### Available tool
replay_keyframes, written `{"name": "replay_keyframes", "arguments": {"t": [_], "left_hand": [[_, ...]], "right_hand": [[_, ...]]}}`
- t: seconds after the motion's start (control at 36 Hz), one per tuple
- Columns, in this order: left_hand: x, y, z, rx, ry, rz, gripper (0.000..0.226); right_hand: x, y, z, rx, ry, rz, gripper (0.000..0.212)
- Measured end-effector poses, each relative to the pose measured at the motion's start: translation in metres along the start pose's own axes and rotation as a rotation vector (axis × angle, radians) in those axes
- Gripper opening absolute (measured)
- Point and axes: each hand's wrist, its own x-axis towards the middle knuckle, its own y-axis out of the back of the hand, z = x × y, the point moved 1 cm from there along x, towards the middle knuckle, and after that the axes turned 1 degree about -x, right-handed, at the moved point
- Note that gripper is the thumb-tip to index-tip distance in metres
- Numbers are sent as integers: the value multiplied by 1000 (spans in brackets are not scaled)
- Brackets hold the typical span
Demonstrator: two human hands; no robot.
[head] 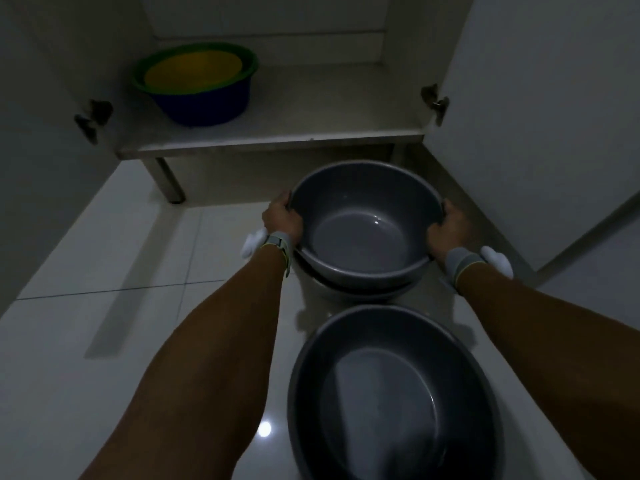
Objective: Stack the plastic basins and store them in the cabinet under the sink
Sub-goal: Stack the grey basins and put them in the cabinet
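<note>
Stored: coloured stack (195, 83) on cabinet shelf (277, 140)
Hands: left (282, 218), right (448, 228) clamp grey basin (367, 223) rim
Left: floor basin (391, 393) unstacked, greys unstored

Smooth grey plastic basin (363, 230), glossy white floor tiles (114, 327), matt pale cabinet shelf (311, 109)
</note>
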Motion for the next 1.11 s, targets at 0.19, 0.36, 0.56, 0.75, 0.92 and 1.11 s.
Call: {"name": "replay_keyframes", "arguments": {"t": [0.19,0.36,0.56,0.75,0.92,1.11], "left_hand": [[10,-21,-42,29,65,-14,31],[10,-20,-35,282,42,-124,27],[-30,-4,-33,317,11,-189,42],[-121,14,-49,148,60,-110,48],[-192,26,-88,78,133,-176,42],[-253,29,-117,-24,178,-228,42]], "right_hand": [[5,-33,34,-67,7,-30,56],[7,-34,44,-130,11,-84,60],[-22,-21,58,-106,47,-212,55],[-97,7,75,-86,145,-231,46],[-157,35,107,-164,74,-267,49],[-210,58,147,-161,13,-209,45]]}}
